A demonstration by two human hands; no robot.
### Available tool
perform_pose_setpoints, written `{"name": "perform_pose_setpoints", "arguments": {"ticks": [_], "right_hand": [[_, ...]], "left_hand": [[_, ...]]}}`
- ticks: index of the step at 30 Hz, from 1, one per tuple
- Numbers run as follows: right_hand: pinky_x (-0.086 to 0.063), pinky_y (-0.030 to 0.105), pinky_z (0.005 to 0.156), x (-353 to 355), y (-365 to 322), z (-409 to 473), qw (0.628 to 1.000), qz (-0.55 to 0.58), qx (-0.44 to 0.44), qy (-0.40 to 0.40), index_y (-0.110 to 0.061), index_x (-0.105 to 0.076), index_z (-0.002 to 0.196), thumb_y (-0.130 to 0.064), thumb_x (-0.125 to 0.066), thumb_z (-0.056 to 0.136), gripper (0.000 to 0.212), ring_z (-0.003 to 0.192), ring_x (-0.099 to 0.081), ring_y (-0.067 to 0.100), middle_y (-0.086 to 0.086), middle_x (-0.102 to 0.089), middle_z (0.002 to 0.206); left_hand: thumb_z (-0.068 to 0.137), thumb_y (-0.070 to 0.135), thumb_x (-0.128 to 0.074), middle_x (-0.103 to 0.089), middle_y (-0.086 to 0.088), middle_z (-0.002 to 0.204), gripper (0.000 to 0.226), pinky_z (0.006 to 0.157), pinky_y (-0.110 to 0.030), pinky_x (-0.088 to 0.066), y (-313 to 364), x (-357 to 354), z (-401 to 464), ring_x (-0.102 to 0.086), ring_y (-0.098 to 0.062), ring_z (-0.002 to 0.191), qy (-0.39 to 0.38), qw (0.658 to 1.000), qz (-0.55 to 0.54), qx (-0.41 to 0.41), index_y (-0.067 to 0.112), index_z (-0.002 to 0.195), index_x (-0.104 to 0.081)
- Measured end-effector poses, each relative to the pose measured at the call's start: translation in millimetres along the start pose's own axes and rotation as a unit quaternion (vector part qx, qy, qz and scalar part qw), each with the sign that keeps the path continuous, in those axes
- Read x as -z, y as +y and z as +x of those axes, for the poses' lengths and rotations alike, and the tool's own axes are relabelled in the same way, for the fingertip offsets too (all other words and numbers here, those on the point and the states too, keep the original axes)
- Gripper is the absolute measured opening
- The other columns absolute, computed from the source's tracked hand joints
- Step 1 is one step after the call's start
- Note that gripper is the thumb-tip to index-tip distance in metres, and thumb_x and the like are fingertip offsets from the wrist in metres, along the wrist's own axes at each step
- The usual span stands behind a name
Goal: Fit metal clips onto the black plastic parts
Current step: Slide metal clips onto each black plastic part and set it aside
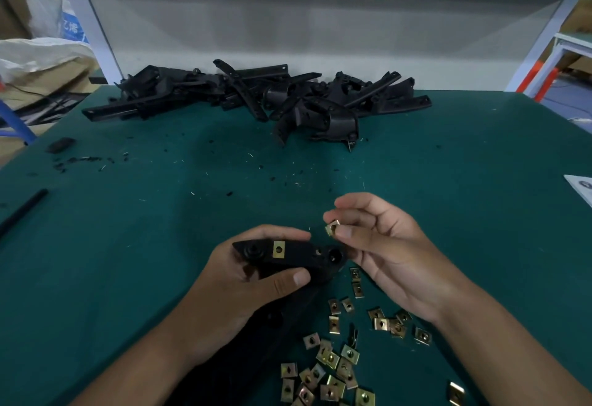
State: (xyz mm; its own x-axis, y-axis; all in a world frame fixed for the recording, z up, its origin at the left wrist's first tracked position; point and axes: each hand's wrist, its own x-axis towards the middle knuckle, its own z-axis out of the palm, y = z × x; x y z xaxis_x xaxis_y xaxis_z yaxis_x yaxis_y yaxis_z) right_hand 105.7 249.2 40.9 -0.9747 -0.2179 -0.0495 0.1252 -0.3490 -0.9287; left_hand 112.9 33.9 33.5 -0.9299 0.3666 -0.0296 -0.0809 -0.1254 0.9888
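Landmark = held black plastic part (290, 258), low centre over the green table (448, 155).

Far left of it: a black rod (24, 212) at the table edge and a small black block (61, 145), both well apart from the work.

Left hand (243, 280) grips the part: thumb across its near face, fingers curled round the far edge. The part's lower leg runs down under the palm, mostly hidden. It looks like rigid moulded plastic, light, not fragile. Current grip is mid-body, which leaves the right end clear. That's sensible; I'd keep off the bosses and holes.

One metal clip (278, 249) is already seated on the part's upper edge, just left of centre, with its hole showing.

Behind the part, at the far side of the table: a pile of black parts (256, 98), tangled, so they're likely to snag when pulled out.

Right of the part, just above its right end: right hand (378, 245) pinches a loose clip (333, 228) between thumb and forefinger, not touching the part. The clip is thin folded sheet metal, springy and small, with slick plating and probably sharp edges. Best to hold it by the flat faces with the open mouth toward the plastic edge. I expect it needs a firm push to slide on.

Below right of the part: scattered spare clips (339, 360) on the table, some overlapping.
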Motion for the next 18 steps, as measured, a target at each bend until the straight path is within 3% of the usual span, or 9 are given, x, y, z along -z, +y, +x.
{"name": "perform_pose_setpoints", "arguments": {"ticks": [8,18], "right_hand": [[-0.056,0.021,0.073,-4.5,-1.1,-2.1,1.000,-0.024,0.005,-0.006,-0.028,-0.078,0.097,-0.019,-0.082,0.070,0.029,0.088,-0.073,0.012,0.005,-0.077,0.102],[-0.054,0.020,0.080,-10.7,-1.8,-6.6,0.996,-0.082,0.007,-0.028,-0.029,-0.075,0.098,-0.021,-0.082,0.072,0.029,0.093,-0.072,0.013,0.006,-0.077,0.101]], "left_hand": [[0.078,0.013,-0.084,-0.075,-0.008,0.099,0.025,0.078,-0.021,-0.055,-1.3,1.5,-2.0,-0.072,-0.017,0.091,-0.020,1.000,0.022,-0.008,0.020,0.101,-0.077],[0.067,0.003,-0.082,-0.075,-0.008,0.092,0.031,0.079,-0.021,-0.056,-6.9,0.1,0.9,-0.071,-0.015,0.087,-0.023,0.999,0.008,-0.033,0.014,0.095,-0.075]]}}
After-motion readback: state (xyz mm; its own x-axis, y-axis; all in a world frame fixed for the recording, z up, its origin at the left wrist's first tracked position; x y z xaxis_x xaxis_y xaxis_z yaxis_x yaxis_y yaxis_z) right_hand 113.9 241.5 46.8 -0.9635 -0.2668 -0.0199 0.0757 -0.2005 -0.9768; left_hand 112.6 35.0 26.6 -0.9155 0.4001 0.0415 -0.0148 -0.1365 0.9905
